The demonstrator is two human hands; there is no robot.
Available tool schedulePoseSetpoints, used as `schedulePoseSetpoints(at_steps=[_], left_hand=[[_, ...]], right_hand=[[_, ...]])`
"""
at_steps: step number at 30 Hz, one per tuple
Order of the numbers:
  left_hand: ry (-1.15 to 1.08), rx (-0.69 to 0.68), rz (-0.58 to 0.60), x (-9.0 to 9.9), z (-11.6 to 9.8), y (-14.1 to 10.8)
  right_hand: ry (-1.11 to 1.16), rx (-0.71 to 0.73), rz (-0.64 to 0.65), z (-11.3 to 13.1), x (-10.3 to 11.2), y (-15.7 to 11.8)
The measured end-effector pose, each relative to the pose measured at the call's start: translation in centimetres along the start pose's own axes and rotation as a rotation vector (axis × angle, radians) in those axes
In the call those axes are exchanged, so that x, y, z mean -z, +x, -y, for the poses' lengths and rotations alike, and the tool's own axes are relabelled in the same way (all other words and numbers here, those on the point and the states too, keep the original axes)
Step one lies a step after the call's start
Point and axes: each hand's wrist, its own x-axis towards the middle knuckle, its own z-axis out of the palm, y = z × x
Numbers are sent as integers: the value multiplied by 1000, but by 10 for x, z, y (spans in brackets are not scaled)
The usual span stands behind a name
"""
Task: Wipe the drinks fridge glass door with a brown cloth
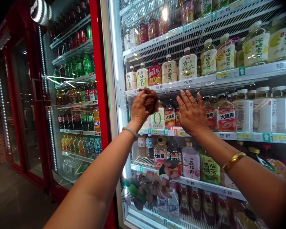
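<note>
A crumpled brown cloth (pixel 151 101) is bunched in my left hand (pixel 139 108), its fingers wrapped round it. The cloth is up against the glass door (pixel 168 95) of a lit drinks fridge. To its right, my right hand (pixel 192 112) lies flat on the same glass with fingers stretched out, holding nothing. Behind the pane, bottles stand in rows; a white bottle (pixel 157 117) with a green 0 shows just below the cloth. My right hand hides part of the red-labelled bottles behind it. A pale bangle circles my left wrist, a gold one my right forearm.
Flower decals or reflections (pixel 152 187) show low on the glass. A red upright frame (pixel 100 79) separates this fridge from another stocked with cans and bottles (pixel 79 65). More red fridges (pixel 26 111) stand farther left, beside the floor (pixel 21 200).
</note>
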Motion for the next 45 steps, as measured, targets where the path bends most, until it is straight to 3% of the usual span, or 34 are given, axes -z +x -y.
schedulePoseSetpoints(at_steps=[3,5,6,8,10,12,13,16,19,20,23,25,26,27,29,31,33,35,37,39,42,44,45], left_hand=[[53,280,-185,-5,-1,-6],[63,336,-233,-14,-20,-22],[57,268,-196,-19,-31,-31],[4,4,-22,-21,-45,-42],[-60,-245,164,-16,-45,-40],[-90,-288,264,-5,-32,-29],[-79,-199,252,-1,-24,-22],[-4,139,46,1,-14,-17],[117,323,-148,-10,-35,-45],[141,291,-130,-14,-45,-57],[25,-126,64,-14,-57,-82],[-81,-337,214,-4,-45,-79],[-126,-357,290,2,-35,-73],[-137,-277,321,8,-23,-65],[-76,-12,171,16,-1,-51],[13,244,-49,16,7,-48],[78,418,-226,8,-2,-58],[105,489,-296,-4,-25,-77],[97,427,-224,-13,-49,-98],[40,159,-35,-14,-64,-110],[-26,-188,200,-4,-58,-101],[-18,-156,191,3,-45,-85],[7,-77,124,3,-40,-78]], right_hand=[[13,0,-1,2,1,1],[19,0,-1,3,2,1],[19,0,-2,3,2,0],[17,2,-5,3,2,0],[21,3,-7,3,1,0],[31,1,-5,2,1,1],[35,-2,-4,3,1,1],[37,-7,-3,3,2,1],[35,-8,-7,4,2,1],[37,-7,-7,4,2,1],[48,-2,2,3,3,1],[54,1,11,3,3,0],[56,2,13,2,3,0],[58,3,14,2,3,0],[63,2,14,2,3,-1],[71,-1,10,2,3,-1],[73,-1,5,3,2,-1],[66,4,-7,4,2,-1],[52,12,-22,4,2,-2],[37,20,-32,4,1,-2],[36,22,-22,3,2,-2],[48,17,-6,3,2,-2],[51,16,2,3,3,-2]])
